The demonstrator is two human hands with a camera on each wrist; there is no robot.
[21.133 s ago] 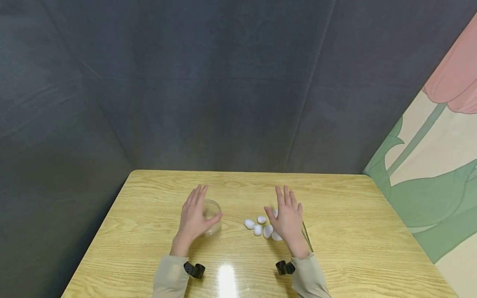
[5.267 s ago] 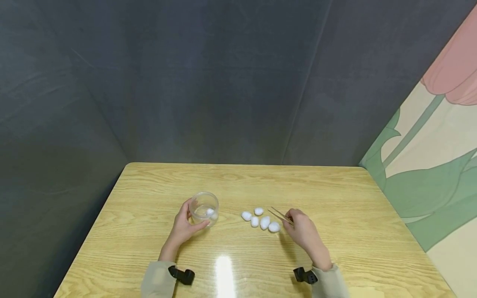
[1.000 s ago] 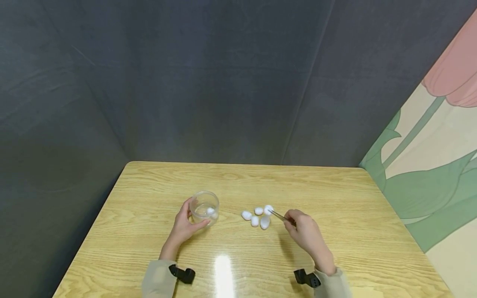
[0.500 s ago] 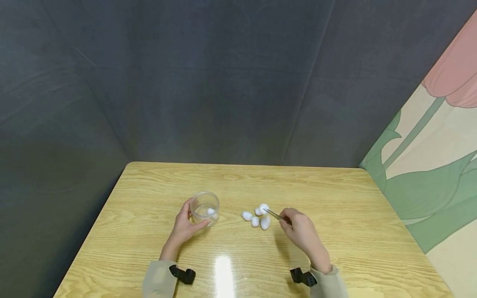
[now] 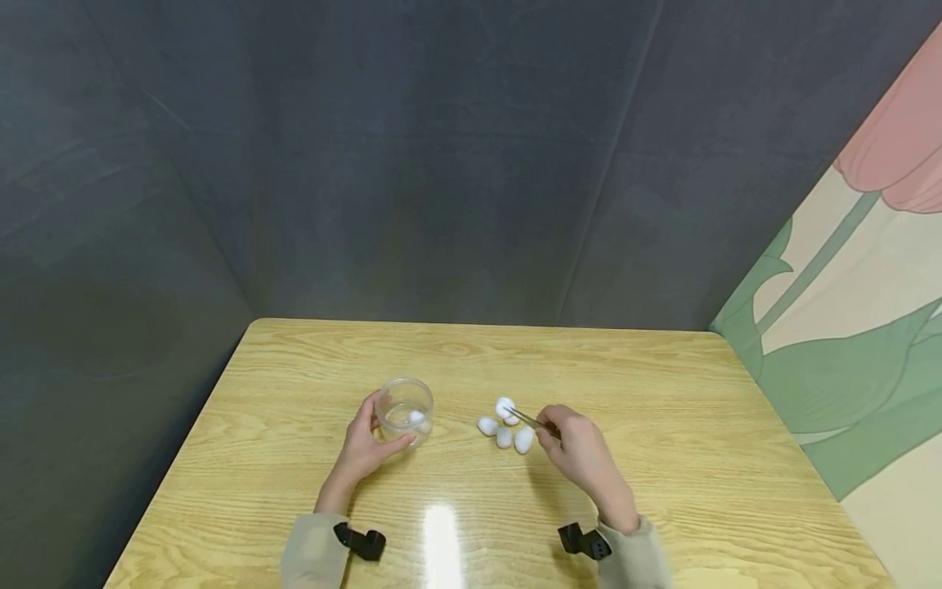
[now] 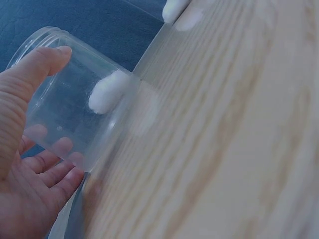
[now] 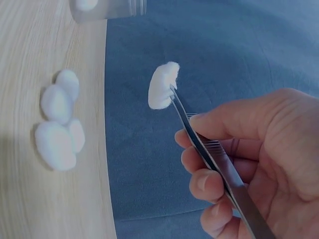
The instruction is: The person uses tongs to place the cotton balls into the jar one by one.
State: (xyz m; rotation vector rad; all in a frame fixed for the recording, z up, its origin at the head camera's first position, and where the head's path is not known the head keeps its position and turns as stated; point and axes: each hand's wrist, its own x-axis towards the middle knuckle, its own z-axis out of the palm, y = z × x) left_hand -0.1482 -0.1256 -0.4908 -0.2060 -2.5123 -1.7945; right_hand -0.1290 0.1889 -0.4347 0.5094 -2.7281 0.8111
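Left hand (image 5: 365, 446): curled round the clear jar (image 5: 403, 411) (one cotton ball inside).
Right hand (image 5: 576, 448): pinched tweezers (image 7: 215, 160), which gripped a cotton ball (image 7: 163, 85) above four others (image 5: 504, 432).

From head height we look forward and down over the whole worktop (image 5: 662, 425). Our left wrist view sits close beside the jar (image 6: 75, 99); our right wrist view looks toward that jar (image 7: 107, 7) from farther off.

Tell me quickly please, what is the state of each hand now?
Left hand: curled round the clear jar, holding it on the table.
Right hand: pinching the tweezers, which grip a cotton ball in the air.
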